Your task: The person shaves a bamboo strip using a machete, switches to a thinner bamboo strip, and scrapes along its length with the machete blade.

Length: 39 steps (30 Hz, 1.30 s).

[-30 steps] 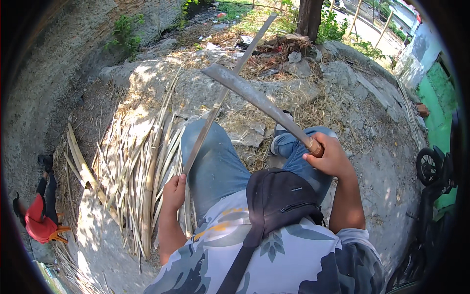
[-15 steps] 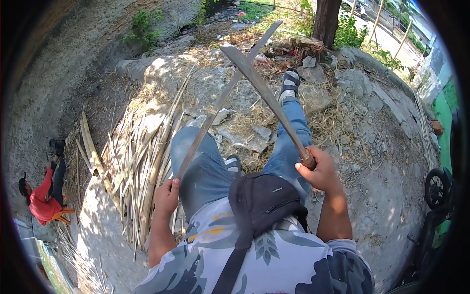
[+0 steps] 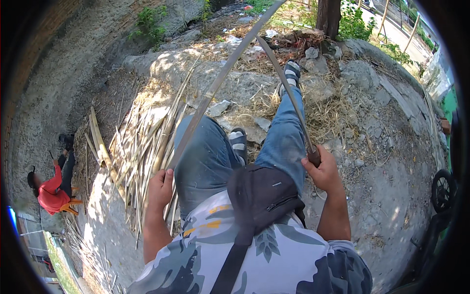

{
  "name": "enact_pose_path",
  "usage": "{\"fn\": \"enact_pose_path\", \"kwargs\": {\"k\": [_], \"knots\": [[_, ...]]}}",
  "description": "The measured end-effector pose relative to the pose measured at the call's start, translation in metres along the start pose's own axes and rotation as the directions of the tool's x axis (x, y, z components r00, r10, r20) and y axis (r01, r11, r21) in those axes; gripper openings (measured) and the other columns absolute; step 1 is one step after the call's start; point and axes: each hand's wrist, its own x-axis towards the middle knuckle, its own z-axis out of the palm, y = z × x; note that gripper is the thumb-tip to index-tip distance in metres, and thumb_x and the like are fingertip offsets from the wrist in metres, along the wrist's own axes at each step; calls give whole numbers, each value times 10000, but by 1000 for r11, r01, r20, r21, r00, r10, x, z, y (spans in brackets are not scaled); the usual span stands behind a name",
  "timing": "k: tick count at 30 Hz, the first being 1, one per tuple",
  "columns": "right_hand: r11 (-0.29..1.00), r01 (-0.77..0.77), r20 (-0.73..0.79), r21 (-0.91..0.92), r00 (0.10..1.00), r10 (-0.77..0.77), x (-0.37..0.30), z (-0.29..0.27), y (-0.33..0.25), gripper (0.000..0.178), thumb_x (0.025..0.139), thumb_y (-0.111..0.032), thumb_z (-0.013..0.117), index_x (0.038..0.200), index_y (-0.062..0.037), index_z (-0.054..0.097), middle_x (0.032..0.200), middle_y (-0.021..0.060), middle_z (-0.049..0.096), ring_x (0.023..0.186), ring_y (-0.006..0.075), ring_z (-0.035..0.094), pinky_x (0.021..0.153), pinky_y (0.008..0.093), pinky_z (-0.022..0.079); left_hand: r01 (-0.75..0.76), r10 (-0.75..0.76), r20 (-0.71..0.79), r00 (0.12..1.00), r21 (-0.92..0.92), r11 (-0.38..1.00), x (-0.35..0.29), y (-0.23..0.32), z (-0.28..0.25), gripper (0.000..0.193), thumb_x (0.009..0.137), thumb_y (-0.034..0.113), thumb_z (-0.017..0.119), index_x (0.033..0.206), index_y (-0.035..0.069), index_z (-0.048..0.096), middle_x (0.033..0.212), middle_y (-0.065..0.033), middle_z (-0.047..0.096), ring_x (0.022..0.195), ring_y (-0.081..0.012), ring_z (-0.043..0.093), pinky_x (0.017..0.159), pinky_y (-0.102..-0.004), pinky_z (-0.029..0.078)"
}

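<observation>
My left hand (image 3: 160,188) is closed around the lower end of a long, flat bamboo strip (image 3: 223,73). The strip slants up to the right, past my left knee, toward the upper edge of the view. In my right hand (image 3: 324,171) is the handle of a machete (image 3: 290,93), gripped with the thumb on top. Its dark blade is seen nearly edge-on, pointing away and leaning left. Near its far end the blade meets the strip; whether they touch I cannot tell.
Split bamboo strips (image 3: 152,142) lie heaped on the ground left of my legs. A person in red (image 3: 53,193) sits on an orange stool at far left. Ahead are rocks, dry straw and a tree trunk (image 3: 328,19). A small wheel (image 3: 443,190) stands at far right.
The machete blade has turned from showing its broad face to nearly edge-on, and its tip has swung right. The strip's far end has risen, and its crossing with the blade is nearer the tip.
</observation>
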Motion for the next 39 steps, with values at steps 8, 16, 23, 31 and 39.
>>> {"fn": "enact_pose_path", "kwargs": {"k": [8, 16, 23, 31, 39], "knots": [[991, 3, -89, -133, 996, -15, -24, 14, -11, 323, 829, -245, 805, 969, -9, 634, 697, 104, 604, 616, 217, 575, 599, 357, 463, -110, 109, 44, 993, 17, 994, 18, 35, -6, 510, 1033, 428, 599, 754, 2, 561, 578, -55, 503, 565, -123, 437, 527, -341, 376], [943, 81, 32, -323, 997, -75, -3, 47, -35, 307, 783, -275, 812, 972, -77, 674, 750, 146, 674, 695, 367, 674, 623, 430, 517, -109, 105, 273, 956, 2, 994, 47, 23, 41, 555, 996, 506, 602, 776, -3, 587, 597, -117, 534, 555, -218, 477, 553, -385, 408], [783, 155, 123, -603, 987, -101, 56, 74, -36, 321, 760, -286, 802, 982, -127, 636, 820, 113, 694, 770, 355, 698, 667, 460, 544, -106, 85, 385, 919, 34, 994, 75, 25, 52, 536, 990, 490, 604, 770, 3, 565, 592, -140, 535, 535, -291, 489, 536, -412, 393], [727, -160, -155, -668, 985, 74, 97, 72, -35, 315, 776, -234, 776, 1000, -80, 617, 841, 160, 686, 838, 396, 691, 707, 498, 534, -92, 83, 246, 966, 26, 995, 73, -15, 25, 578, 987, 526, 596, 731, 9, 555, 567, -152, 529, 522, -321, 519, 526, -423, 395], [672, 360, 338, -647, 925, -171, 77, 148, -49, 352, 766, -278, 781, 994, -99, 581, 813, 130, 692, 757, 355, 698, 689, 459, 550, -85, 98, 264, 960, -60, 995, 64, -19, 46, 546, 986, 509, 610, 785, 2, 581, 579, -144, 527, 521, -279, 499, 525, -407, 394]]}}
